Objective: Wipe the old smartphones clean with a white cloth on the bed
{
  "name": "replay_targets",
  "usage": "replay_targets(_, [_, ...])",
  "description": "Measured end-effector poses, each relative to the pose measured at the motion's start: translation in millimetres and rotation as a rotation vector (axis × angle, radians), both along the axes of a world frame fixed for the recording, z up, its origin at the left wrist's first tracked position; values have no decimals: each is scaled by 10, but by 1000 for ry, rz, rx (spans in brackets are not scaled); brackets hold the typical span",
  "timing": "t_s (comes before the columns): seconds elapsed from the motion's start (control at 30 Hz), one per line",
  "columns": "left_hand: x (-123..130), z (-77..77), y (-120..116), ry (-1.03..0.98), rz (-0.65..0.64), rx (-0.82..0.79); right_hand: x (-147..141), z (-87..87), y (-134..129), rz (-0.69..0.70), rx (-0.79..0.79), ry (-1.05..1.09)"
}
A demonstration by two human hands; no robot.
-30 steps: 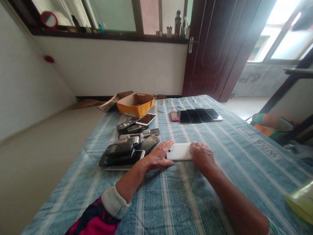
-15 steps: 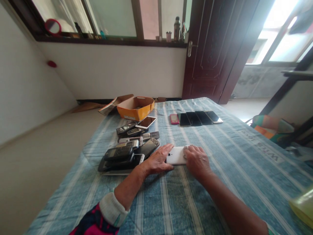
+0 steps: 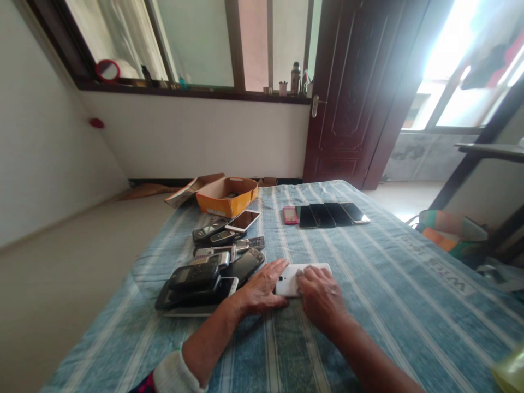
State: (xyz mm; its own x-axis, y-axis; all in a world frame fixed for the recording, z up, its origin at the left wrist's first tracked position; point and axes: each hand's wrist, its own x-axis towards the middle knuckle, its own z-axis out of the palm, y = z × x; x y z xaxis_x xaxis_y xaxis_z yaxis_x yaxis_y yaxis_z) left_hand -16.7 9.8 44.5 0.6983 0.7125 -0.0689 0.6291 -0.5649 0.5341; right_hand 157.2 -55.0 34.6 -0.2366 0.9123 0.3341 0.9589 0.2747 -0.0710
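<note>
A white smartphone (image 3: pixel 290 281) lies back up on the striped cloth, its camera at the left end. My left hand (image 3: pixel 262 286) grips that left end between thumb and fingers, steadying it. My right hand (image 3: pixel 321 292) is closed, pressing a small pale wad, cloth or tissue, on the middle of the phone's back; the fingers mostly hide the wad. Left of my left hand is a pile of old phones: a black phone (image 3: pixel 194 275) on top, a dark touchscreen phone (image 3: pixel 245 265) beside it, and a white-framed phone (image 3: pixel 243 220) farther back.
An orange cardboard box (image 3: pixel 227 204) with its lid open stands at the far left of the striped tablecloth (image 3: pixel 368 289). Several dark-screened phones (image 3: pixel 323 215) lie in an overlapping row at the back, beside a pink-edged item (image 3: pixel 290 215). A yellowish plastic thing (image 3: pixel 510 368) shows at the right edge.
My right hand has slid left along the phone's back, from its right end to the middle, uncovering that end. My left hand keeps its hold. The view has tilted up slightly.
</note>
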Motion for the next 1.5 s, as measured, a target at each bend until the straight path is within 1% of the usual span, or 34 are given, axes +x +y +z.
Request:
replay_targets(0.1, [-4,14,-16,-8,11,-4,200,55,54,-202,-48,-24])
replay_targets(0.17, [-7,21,-27,-15,11,-2,237,77,39,-265,-71,-62])
replay_targets(0.2, [-8,24,-31,-13,13,0,217,80,18,-267,-73,-87])
replay_targets(0.27, [-9,24,-33,-1,19,3,115,66,-41,-220,-51,-123])
replay_targets(0.43, [-15,-3,-15,-1,3,23,-199,-36,-172,26,96,-123])
replay_targets(0.57, [-19,-28,3,5,-6,33,-229,-89,-167,116,141,-57])
replay_targets(0.73, [-18,6,3,-5,-4,32,-162,-95,-126,121,146,12])
replay_targets(0.83, [-17,25,-2,22,2,27,-153,-104,-108,135,151,30])
replay_targets(1.07, [-33,-26,21,4,-5,51,-221,-164,-25,235,184,71])
replay_targets(1.13, [-37,-29,26,5,-9,51,-217,-132,-14,243,169,66])
replay_targets(1.23, [-33,-7,25,19,-4,27,-129,-24,-21,239,93,30])
replay_targets(1.37, [-21,23,18,15,0,1,77,116,-40,150,-39,-5])
replay_targets(1.43, [-20,22,17,10,-3,-1,145,142,-43,114,-83,10])
replay_targets(1.5, [-22,14,18,8,1,0,163,138,-41,121,-98,31])
